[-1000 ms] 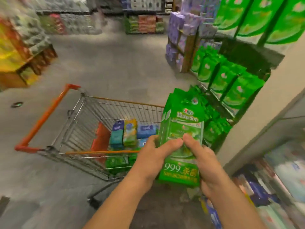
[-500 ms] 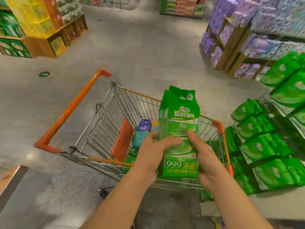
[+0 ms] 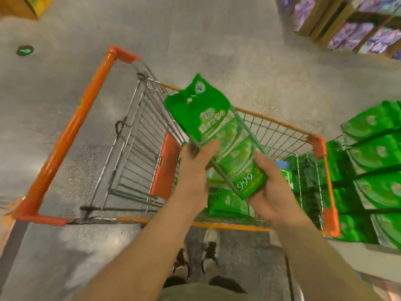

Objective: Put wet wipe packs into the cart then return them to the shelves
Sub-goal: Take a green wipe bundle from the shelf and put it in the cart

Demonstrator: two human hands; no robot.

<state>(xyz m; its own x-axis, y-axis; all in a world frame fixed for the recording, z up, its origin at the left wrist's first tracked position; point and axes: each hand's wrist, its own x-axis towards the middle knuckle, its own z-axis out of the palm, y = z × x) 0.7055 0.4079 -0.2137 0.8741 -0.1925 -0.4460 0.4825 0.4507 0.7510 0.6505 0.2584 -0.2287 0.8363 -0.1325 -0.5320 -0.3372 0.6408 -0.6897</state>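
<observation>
Wet wipe pack (image 3: 219, 135), a green multipack, is held tilted above the cart (image 3: 138, 148), its top leaning toward 11 o'clock. It is grasped at its lower half by the left hand (image 3: 195, 170) at 9 o'clock and cupped from beneath by the right hand (image 3: 271, 192) at 4 o'clock. The loading step is judged under way; lowering onto the green packs (image 3: 227, 203) already in the basket and letting go is called for next. More packs are shelved at 3 o'clock (image 3: 373, 170).
</observation>
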